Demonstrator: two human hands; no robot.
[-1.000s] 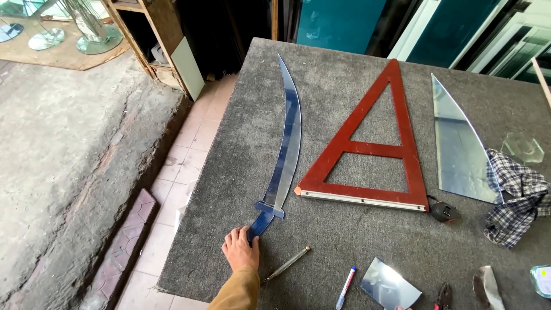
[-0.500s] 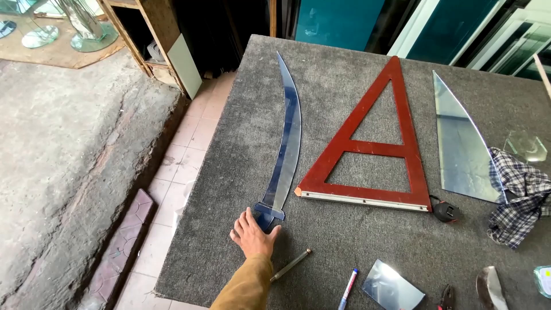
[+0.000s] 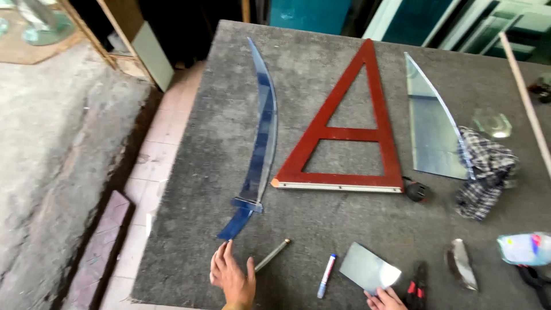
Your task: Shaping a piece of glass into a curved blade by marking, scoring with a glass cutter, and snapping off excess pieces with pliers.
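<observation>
Grey felt-covered table [image 3: 356, 224] in a glass workshop, tiled floor off its left edge. Left hand [image 3: 232, 278] rests flat and open on the table, fingers spread, holding nothing, fingertips just short of the blue handle end of the glass sword [image 3: 261, 132]. Right hand [image 3: 383, 298] sits at the bottom edge, only the fingers in view, touching the small mirror piece [image 3: 369, 270]; can't tell if it grips.

Sword lies flat on the table, left of the red wooden triangle [image 3: 344, 135]. It looks like thin cut glass: stiff, brittle, slick, likely sharp along the edges. Best hold is probably the dark blue handle below the crossguard, with support under the blade. Long axis runs near-to-far, tip pointing away from the person, blade bowing toward the right. Metal rod [image 3: 271, 255] and marker [image 3: 326, 275] lie just right of the left hand.
</observation>
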